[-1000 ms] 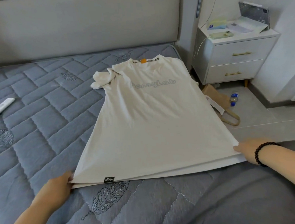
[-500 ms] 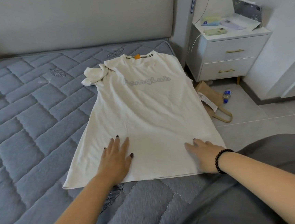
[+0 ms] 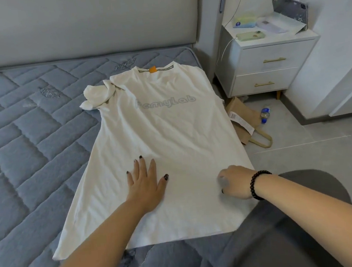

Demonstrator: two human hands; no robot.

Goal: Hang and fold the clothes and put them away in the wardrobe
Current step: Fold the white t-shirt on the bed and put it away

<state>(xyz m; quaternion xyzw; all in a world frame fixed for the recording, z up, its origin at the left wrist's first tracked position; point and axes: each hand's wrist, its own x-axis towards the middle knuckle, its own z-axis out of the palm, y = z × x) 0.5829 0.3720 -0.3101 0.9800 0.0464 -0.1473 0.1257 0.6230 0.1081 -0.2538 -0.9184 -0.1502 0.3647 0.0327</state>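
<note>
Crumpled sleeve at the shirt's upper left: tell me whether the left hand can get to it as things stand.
Probably yes. The left hand lies flat on the T-shirt, and only bare fabric separates it from the crumpled sleeve.

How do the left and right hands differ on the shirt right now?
The left hand lies flat with fingers spread, palm down near the shirt's middle; the right hand has its fingers curled under, near the shirt's right edge. The right wrist wears a dark bead bracelet; the left wrist is bare. Whether the right hand pinches cloth I cannot tell. Both rest on the shirt's lower half.
</note>
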